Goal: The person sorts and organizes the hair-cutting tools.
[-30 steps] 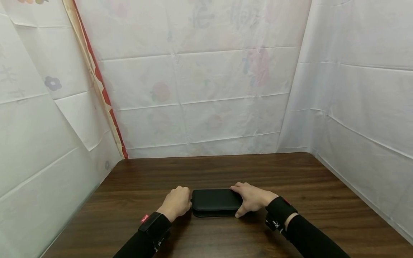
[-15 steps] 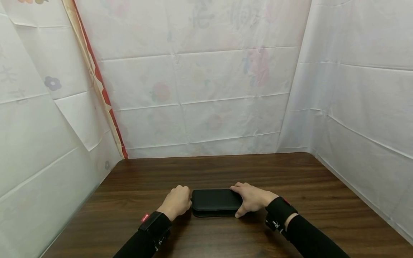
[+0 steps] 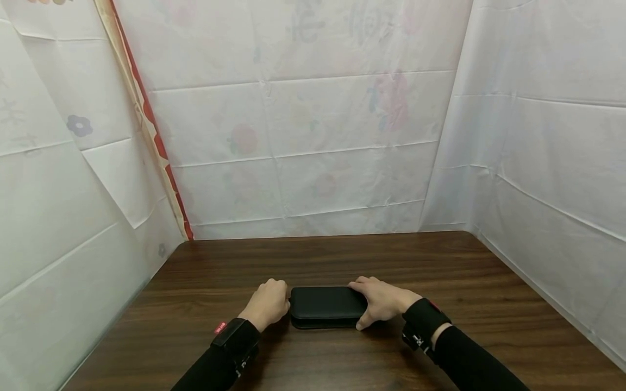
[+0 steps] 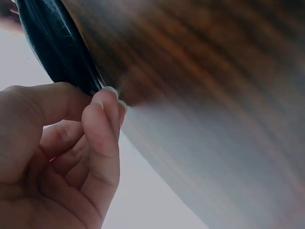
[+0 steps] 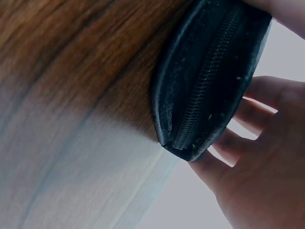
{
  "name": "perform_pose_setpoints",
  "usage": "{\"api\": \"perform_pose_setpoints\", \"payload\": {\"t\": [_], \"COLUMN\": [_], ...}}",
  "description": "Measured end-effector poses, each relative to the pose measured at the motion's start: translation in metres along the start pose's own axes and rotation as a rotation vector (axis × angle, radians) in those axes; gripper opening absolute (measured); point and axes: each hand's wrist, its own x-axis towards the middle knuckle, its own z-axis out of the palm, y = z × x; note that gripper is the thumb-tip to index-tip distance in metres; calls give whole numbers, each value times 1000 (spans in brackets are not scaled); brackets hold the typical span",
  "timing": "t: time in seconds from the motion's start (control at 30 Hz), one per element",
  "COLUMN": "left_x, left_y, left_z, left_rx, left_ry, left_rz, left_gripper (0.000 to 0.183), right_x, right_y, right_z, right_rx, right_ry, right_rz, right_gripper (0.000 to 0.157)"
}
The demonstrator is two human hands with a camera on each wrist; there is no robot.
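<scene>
A black zip-around wallet [image 3: 326, 304] lies flat on the wooden table, its long side running left to right. At its left end, my left hand [image 3: 267, 305] has curled fingers. In the left wrist view, the thumb and fingertips of the left hand [image 4: 71, 143] pinch at the wallet's corner [image 4: 57, 43], beside the zip; whether they hold a zip pull is hidden. My right hand [image 3: 383, 300] grips the right end, thumb on the near side and fingers on the far side. The right wrist view shows the closed zip teeth [image 5: 207, 76] along the wallet's edge.
The dark wood-grain table [image 3: 313, 258] extends beyond the wallet to a white sheet [image 3: 313, 136] hanging at the back. More white sheeting hangs at the left [image 3: 63, 217] and right [image 3: 548, 190]. Black bands with small cameras sit on both wrists.
</scene>
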Motion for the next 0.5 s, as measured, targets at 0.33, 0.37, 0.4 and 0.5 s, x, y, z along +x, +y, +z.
{"api": "perform_pose_setpoints", "payload": {"t": [0.33,0.37,0.4,0.5], "left_x": [1,1,2,3], "left_y": [-1,-1,-2,-2], "left_z": [1,1,1,1], "left_rx": [-5,-5,-4,-4], "left_ry": [8,8,9,7], "left_rz": [8,10,12,13], "left_gripper": [3,3,3,3], "right_x": [0,0,0,0], "right_y": [1,1,2,1], "right_z": [0,0,0,0], "right_rx": [-2,-4,-3,-6], "right_ry": [-5,-5,-6,-4], "right_rz": [-8,-7,-6,-9], "right_gripper": [94,94,94,94]}}
